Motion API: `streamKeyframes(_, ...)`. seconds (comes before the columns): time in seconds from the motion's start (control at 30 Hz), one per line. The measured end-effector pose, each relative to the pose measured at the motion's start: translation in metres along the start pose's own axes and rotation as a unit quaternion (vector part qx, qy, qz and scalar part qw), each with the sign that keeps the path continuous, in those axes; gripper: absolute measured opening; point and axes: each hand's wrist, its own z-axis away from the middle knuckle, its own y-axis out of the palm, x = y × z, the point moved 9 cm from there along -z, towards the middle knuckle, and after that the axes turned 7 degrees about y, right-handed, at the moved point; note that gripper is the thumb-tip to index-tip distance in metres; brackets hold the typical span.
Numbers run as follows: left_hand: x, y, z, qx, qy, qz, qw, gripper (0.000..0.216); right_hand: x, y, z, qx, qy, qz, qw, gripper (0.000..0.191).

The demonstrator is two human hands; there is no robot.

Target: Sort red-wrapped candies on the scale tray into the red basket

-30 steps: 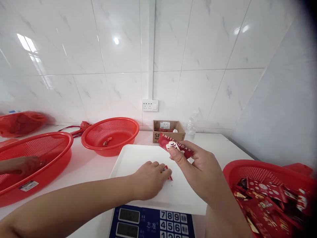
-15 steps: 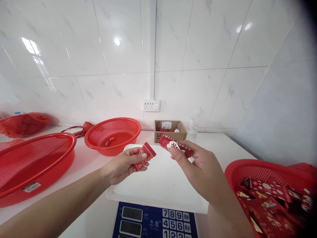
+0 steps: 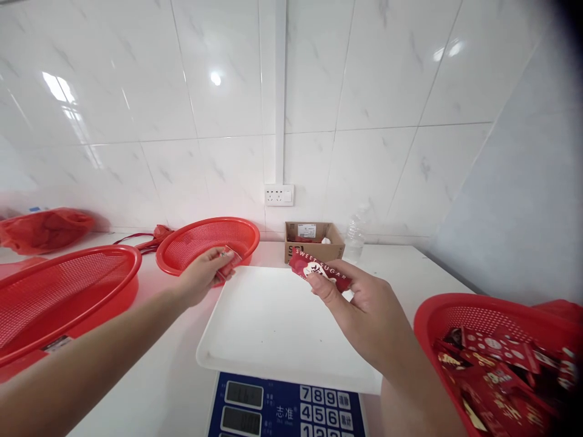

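My left hand (image 3: 203,274) is closed on a small red candy packet (image 3: 226,261) at the near rim of the round red basket (image 3: 207,240). My right hand (image 3: 364,306) pinches a longer red packet (image 3: 319,272) printed "SWEET SUGAR" above the far right part of the white scale tray (image 3: 277,321). The tray's surface is bare. Below it shows the blue panel of the scale (image 3: 282,413) with displays and number keys.
A large red basket (image 3: 59,297) stands at the left. Another red basket (image 3: 501,358) full of red packets sits at the right. A small cardboard box (image 3: 313,238) and a clear bottle (image 3: 354,233) stand by the tiled wall. A red bag (image 3: 43,229) lies far left.
My left hand picked the small packet off the tray, lifted it, and carried it left to the round basket. Another person's hand in the large left basket has gone. My right hand barely moved.
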Motion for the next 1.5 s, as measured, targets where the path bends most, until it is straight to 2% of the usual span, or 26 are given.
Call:
streamKeyframes(0.13, -0.021, -0.034, -0.023, -0.067, 0.020, -0.056, 0.996, 0.037, -0.002, 0.003, -0.001, 0.012, 0.004, 0.005, 1.000, 0.037)
streamKeyframes(0.23, -0.028, -0.040, -0.019, -0.087, 0.016, -0.129, 0.988, 0.051, 0.000, 0.005, -0.002, 0.018, 0.000, -0.004, 1.000, 0.035)
streamKeyframes(0.33, -0.032, -0.009, 0.003, -0.024, 0.044, -0.171, 0.984, 0.045, 0.000, 0.010, -0.001, 0.037, 0.007, -0.009, 0.999, 0.038)
streamKeyframes(0.43, -0.038, 0.039, 0.033, 0.088, 0.083, -0.172, 0.978, 0.036, 0.001, 0.019, 0.001, 0.073, 0.006, -0.006, 0.997, 0.045)
streamKeyframes(0.53, -0.054, 0.085, 0.062, 0.224, 0.152, -0.145, 0.952, 0.033, 0.005, 0.033, 0.005, 0.134, -0.013, -0.024, 0.991, 0.042)
streamKeyframes(0.6, -0.061, 0.103, 0.076, 0.283, 0.159, -0.108, 0.940, 0.033, 0.008, 0.039, 0.008, 0.163, -0.025, -0.036, 0.986, 0.041)
streamKeyframes(0.67, -0.062, 0.110, 0.084, 0.306, 0.139, -0.071, 0.939, 0.032, 0.010, 0.042, 0.010, 0.178, -0.029, -0.040, 0.983, 0.041)
streamKeyframes(0.77, -0.060, 0.109, 0.086, 0.298, 0.126, -0.035, 0.945, 0.031, 0.010, 0.043, 0.010, 0.173, -0.025, -0.024, 0.984, 0.041)
streamKeyframes(0.83, -0.056, 0.101, 0.079, 0.260, 0.118, -0.018, 0.958, 0.029, 0.010, 0.043, 0.009, 0.159, -0.032, -0.005, 0.987, 0.040)
streamKeyframes(0.93, -0.044, 0.069, 0.053, 0.127, 0.069, 0.031, 0.989, 0.027, 0.011, 0.041, 0.007, 0.147, -0.045, 0.018, 0.988, 0.037)
streamKeyframes(1.0, -0.036, 0.043, 0.034, 0.036, 0.040, 0.064, 0.996, 0.025, 0.009, 0.040, 0.006, 0.146, -0.040, 0.020, 0.988, 0.032)
streamKeyframes(1.1, -0.024, 0.010, 0.012, -0.050, 0.000, 0.093, 0.994, 0.028, 0.007, 0.037, 0.006, 0.137, -0.036, 0.018, 0.990, 0.027)
streamKeyframes(1.17, -0.013, -0.002, 0.007, -0.075, -0.040, 0.105, 0.991, 0.030, 0.007, 0.035, 0.007, 0.132, -0.038, 0.021, 0.990, 0.026)
streamKeyframes(1.27, 0.005, 0.001, 0.016, -0.057, -0.097, 0.105, 0.988, 0.028, 0.007, 0.034, 0.008, 0.131, -0.039, 0.027, 0.990, 0.026)
streamKeyframes(1.37, 0.018, 0.024, 0.036, 0.009, -0.130, 0.096, 0.987, 0.022, 0.007, 0.036, 0.008, 0.132, -0.043, 0.031, 0.990, 0.025)
streamKeyframes(1.43, 0.018, 0.042, 0.049, 0.064, -0.120, 0.094, 0.986, 0.021, 0.010, 0.037, 0.009, 0.129, -0.053, 0.036, 0.990, 0.024)
streamKeyframes(1.5, 0.009, 0.060, 0.059, 0.128, -0.076, 0.089, 0.985, 0.022, 0.017, 0.035, 0.012, 0.118, -0.073, 0.043, 0.989, 0.021)
